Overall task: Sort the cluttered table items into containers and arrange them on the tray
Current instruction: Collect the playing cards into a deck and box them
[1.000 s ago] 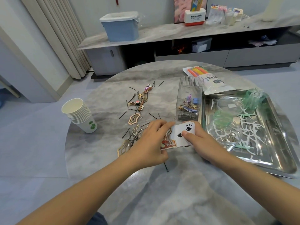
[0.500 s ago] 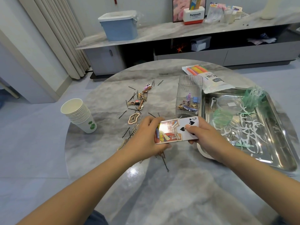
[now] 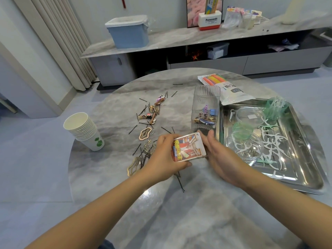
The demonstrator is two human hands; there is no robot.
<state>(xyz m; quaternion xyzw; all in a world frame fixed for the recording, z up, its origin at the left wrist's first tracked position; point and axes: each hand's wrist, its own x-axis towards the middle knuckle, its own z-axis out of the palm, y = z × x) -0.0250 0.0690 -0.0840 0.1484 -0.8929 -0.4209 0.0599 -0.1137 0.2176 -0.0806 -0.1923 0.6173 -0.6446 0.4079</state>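
Near edge first: bare marble table [image 3: 179,221] around six o'clock, open room there. Both hands meet at centre over the table. Left hand [image 3: 161,159] wraps the card pack [image 3: 188,149], fingers curled round its left side; right hand [image 3: 221,155] lies flat against its right end, fingers out straight. The pack's long axis runs nine to three, printed face up; its underside is hidden. At nine o'clock, hairpins [image 3: 147,150] lie scattered, some hidden under the left hand. At three o'clock, the steel tray [image 3: 309,177] sits near the table's rim, its contents tangled and hard to read. Wire basket [image 3: 205,108] stands at twelve, paper cups [image 3: 84,131] at ten.
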